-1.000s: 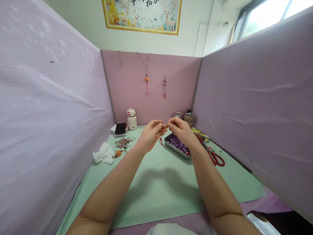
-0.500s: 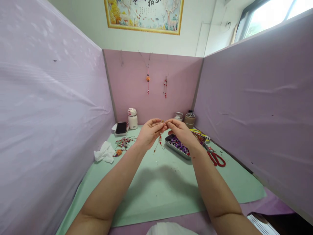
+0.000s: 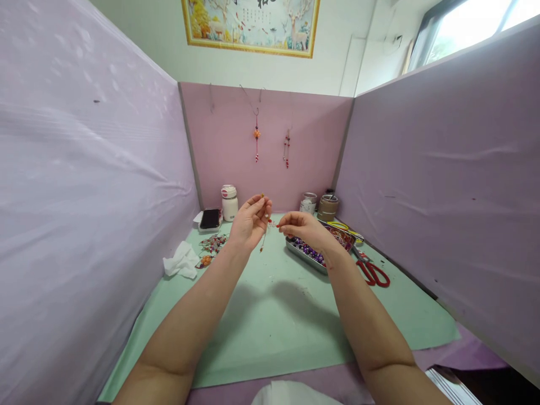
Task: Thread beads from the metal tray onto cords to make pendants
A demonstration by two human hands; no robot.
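Pinched in my left hand is a beaded string with small red and clear beads; a yellowish bit shows above the fingertips. One strand of it dangles below with a small dark bead at its end. My right hand, a little to the right, pinches a red bead on the other strand, which stretches across the gap between the hands. Just under my right hand lies a metal tray of purple beads, partly hidden by the hand and forearm.
Red-handled scissors and yellow-handled scissors lie right of the tray. At left are a crumpled tissue, a pile of beaded strings, a phone and a white bottle. Jars stand at the back; beaded pendants hang behind.
My hands were together at the string; now they are apart. The left has moved left and up a little, the right slightly down, drawing one beaded strand out sideways.
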